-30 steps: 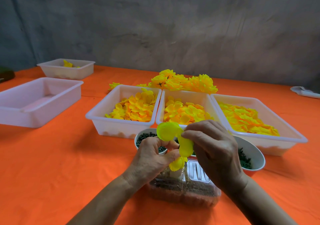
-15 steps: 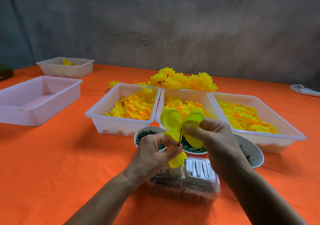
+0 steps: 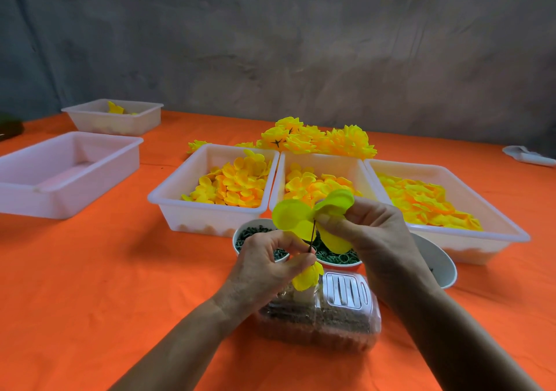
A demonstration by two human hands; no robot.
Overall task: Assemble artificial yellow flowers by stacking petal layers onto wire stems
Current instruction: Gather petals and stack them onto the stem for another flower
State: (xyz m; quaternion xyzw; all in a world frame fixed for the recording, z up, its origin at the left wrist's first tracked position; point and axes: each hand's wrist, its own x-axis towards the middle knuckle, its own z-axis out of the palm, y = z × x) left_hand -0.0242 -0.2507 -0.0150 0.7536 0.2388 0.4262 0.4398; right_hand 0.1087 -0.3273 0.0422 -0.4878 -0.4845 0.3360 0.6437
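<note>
Behind the work area a mottled grey wall is seen, and below it a table is covered by a bright orange cloth. Three white plastic trays stand side by side at the centre: the left tray, the middle tray and the right tray, each filled with loose yellow-orange fabric petals. Behind them a heap of finished yellow artificial flowers is piled on the cloth. Well apart to the left lie a large white plastic tray and, farther back, a smaller white tray holding a few yellow pieces. Three round white cups of small dark green parts are partly hidden by the hands, as is a clear plastic box beside the forearms. A thin dark wire stem is pinched between thumb and curled fingers of the left hand, with a yellow bud showing below the grip. A lime-yellow petal layer is pinched at its centre by the right hand, its thumb and fingers pressed together at the upper end of the stem, above the cups.
</note>
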